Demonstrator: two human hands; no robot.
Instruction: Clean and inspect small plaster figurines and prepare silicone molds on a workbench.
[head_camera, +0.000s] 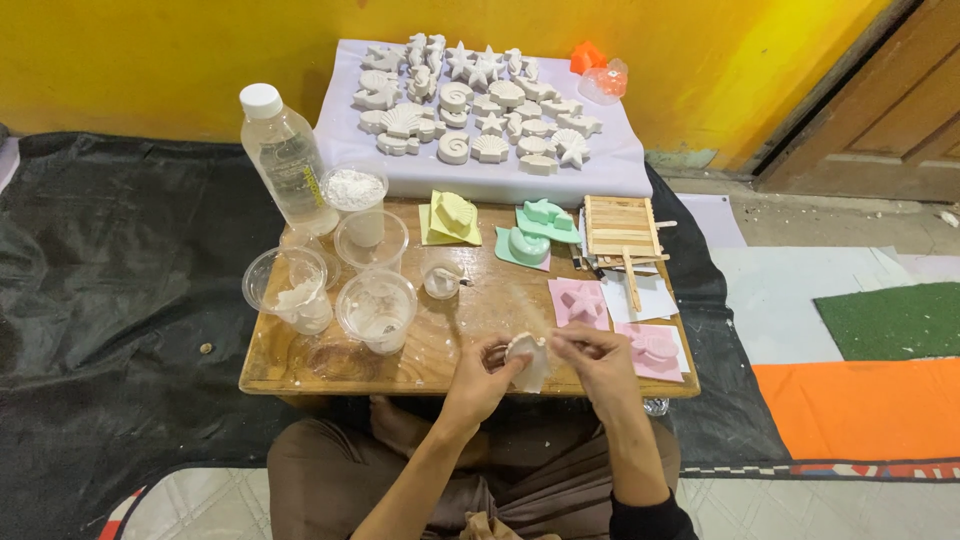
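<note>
My left hand (480, 382) and my right hand (598, 360) meet over the near edge of a low wooden table (300, 372). Between them they grip a small white plaster cast (527, 358), shell-like in shape. Right beside my right hand lie two pink moulds (580, 300) (655, 350) on the table. A small clear cup (441, 279) stands just beyond my hands.
Several clear plastic cups (377, 308) with white residue and a clear bottle (286, 155) stand at the table's left. Yellow (452, 216) and green moulds (530, 235) and a stick frame (621, 228) sit farther back. Many white casts (480, 105) lie on a lavender sheet by the yellow wall.
</note>
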